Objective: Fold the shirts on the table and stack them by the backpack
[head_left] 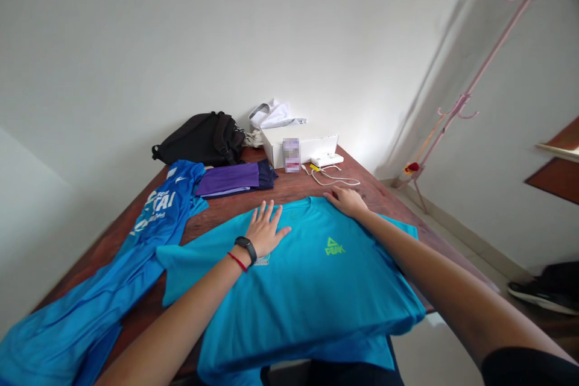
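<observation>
A turquoise T-shirt (312, 295) lies spread on the table, its collar away from me and its hem hanging over the near edge. It has a yellow-green PEAK logo on the chest. My left hand (265, 229) rests flat on the upper left of the chest, fingers spread, with a dark wristband and a red string at the wrist. A printed patch shows partly beside that wrist. At the right shoulder, near the collar, my right hand (347, 200) lies on the fabric with its fingers loosely extended and slightly bent.
A blue printed shirt (136, 259) lies along the table's left side. Behind are folded purple clothing (230, 178), a black bag (199, 140), a white box (307, 148), a blurred small pack (292, 155) and a white cable (332, 181). A pink coat stand (491, 57) stands right of the wooden table (384, 184).
</observation>
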The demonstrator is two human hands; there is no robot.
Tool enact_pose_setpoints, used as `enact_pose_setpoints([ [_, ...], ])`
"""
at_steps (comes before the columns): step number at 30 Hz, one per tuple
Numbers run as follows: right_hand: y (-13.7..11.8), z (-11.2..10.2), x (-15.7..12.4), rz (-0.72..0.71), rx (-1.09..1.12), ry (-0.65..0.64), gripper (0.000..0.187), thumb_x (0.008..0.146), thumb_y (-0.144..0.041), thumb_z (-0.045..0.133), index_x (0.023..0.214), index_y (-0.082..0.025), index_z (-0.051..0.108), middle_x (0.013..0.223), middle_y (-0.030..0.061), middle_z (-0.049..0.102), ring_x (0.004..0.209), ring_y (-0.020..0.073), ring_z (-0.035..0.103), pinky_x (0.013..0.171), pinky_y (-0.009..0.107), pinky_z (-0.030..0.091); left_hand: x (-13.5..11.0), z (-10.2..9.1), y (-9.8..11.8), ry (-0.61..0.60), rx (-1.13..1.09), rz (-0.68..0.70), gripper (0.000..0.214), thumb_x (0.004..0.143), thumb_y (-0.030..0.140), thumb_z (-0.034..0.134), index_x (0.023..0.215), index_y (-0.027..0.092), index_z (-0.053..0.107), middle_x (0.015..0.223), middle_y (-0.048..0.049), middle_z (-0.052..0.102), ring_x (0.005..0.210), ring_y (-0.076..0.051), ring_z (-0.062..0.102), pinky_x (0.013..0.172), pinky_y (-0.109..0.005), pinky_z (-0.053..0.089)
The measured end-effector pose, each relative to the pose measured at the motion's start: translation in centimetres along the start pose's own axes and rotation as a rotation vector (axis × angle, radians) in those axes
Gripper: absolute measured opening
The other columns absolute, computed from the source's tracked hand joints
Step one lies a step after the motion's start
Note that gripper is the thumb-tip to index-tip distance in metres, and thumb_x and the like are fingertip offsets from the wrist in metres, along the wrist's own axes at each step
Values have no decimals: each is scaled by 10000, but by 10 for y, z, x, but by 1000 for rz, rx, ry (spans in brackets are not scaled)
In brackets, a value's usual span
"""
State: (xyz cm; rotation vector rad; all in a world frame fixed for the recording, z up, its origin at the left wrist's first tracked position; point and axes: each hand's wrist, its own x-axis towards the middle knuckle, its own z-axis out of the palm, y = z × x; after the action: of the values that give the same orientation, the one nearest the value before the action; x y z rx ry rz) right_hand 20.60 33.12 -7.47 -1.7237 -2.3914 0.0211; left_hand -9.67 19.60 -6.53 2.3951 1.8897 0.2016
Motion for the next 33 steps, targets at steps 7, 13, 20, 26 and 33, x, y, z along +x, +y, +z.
enact_pose_setpoints([
  [7, 2, 4, 0, 14, -11, 18, 520, 1021, -585, 327, 1006, -204, 681, 929, 86, 729, 872, 255, 671, 695, 288, 408, -1, 17, -13, 73, -5, -23, 663, 999, 617, 347, 1553, 254, 375, 1665, -80, 183, 1523, -371, 162, 1209, -559, 212],
  [13, 1, 2, -2, 14, -30, 32, 503, 1028, -569, 323, 1009, -216, 681, 927, 76, 733, 869, 243, 673, 687, 281, 400, -2, 20, -14, 107, -22, -11, 649, 993, 602, 380, 1534, 245, 415, 1658, -88, 215, 1514, -379, 195, 1204, -560, 217],
  [20, 2, 0, -3, 82, -32, 64, 571, 1052, -533, 218, 1018, -218, 693, 1020, 96, 735, 955, 255, 673, 732, 290, 417, -1, 23, -16, 116, -49, -7, 633, 993, 595, 387, 1527, 257, 425, 1653, -75, 242, 1510, -377, 211, 1198, -563, 222],
  [26, 4, 0, 0, 215, -29, 81, 612, 1054, -516, 166, 1125, -213, 693, 1079, 135, 726, 996, 287, 672, 795, 328, 447, -1, 23, -16, 113, -54, -4, 631, 995, 598, 374, 1522, 257, 433, 1651, -81, 244, 1513, -378, 200, 1201, -568, 205],
  [33, 2, -2, 1, 275, -21, 58, 610, 1044, -547, 186, 1156, -233, 696, 1122, 134, 720, 1027, 286, 673, 811, 332, 468, -1, 21, -15, 109, -93, -6, 633, 984, 603, 383, 1515, 263, 443, 1649, -77, 254, 1516, -376, 192, 1204, -571, 184],
])
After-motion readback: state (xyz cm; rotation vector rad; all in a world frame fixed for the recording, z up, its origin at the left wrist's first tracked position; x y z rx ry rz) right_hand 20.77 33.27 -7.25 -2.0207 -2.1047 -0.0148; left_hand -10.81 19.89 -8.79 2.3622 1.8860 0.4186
